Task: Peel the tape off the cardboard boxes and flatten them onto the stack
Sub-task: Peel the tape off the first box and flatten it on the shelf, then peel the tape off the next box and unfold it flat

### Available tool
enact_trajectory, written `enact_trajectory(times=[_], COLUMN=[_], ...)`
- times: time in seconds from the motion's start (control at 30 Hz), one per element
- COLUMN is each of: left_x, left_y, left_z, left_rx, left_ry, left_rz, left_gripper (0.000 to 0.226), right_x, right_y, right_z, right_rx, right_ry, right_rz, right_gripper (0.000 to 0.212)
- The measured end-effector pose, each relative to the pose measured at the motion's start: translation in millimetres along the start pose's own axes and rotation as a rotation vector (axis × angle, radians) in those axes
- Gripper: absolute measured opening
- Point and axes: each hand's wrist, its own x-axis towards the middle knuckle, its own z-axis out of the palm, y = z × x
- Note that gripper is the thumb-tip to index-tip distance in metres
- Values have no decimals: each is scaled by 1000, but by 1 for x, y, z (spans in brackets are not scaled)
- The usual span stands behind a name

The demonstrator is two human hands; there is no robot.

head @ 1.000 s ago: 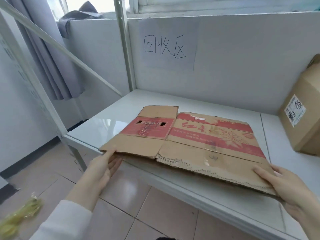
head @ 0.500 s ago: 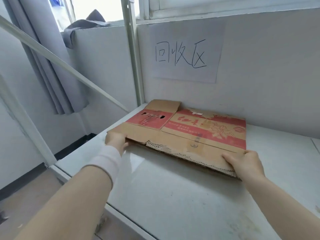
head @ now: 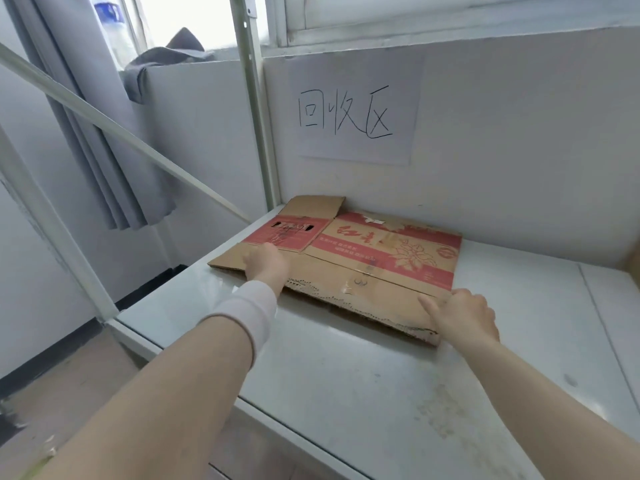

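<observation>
A flattened cardboard box [head: 374,261] with red printed bands lies flat on the white shelf [head: 346,386], pushed back against the rear wall. My left hand [head: 266,263] rests palm down on its left flap, fingers spread over the card. My right hand [head: 462,315] presses on the box's near right corner, thumb on top and fingers curled at the torn edge. Both arms reach forward over the shelf.
A paper sign [head: 353,112] with handwritten characters hangs on the wall above the box. A metal rack upright [head: 258,109] stands at the shelf's back left corner, with a diagonal brace [head: 114,133] beside it. Another brown box edge [head: 633,261] shows at far right. A grey curtain [head: 100,161] hangs left.
Both hands have slid the flattened box away from the shelf's front edge back to the wall. My left hand has shifted from the box's edge onto its top.
</observation>
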Motion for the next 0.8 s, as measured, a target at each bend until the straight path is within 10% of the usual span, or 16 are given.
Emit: enact_trajectory(times=[0.2, 0.43, 0.6, 0.8], left_x=[-138, -300, -376, -380], left_y=[91, 188, 247, 299], left_z=[3, 48, 64, 90], left_rx=[503, 560, 326, -134], left_ry=[-12, 38, -94, -471], left_rz=[767, 1185, 1244, 903], left_gripper=[25, 27, 37, 88], right_x=[-48, -92, -102, -70], right_y=[86, 222, 293, 325], right_z=[-84, -204, -266, -280], right_rx=[-404, -731, -715, -403], right_ry=[43, 132, 198, 203], right_rz=[-295, -189, -77, -36], right_gripper=[52, 46, 50, 55])
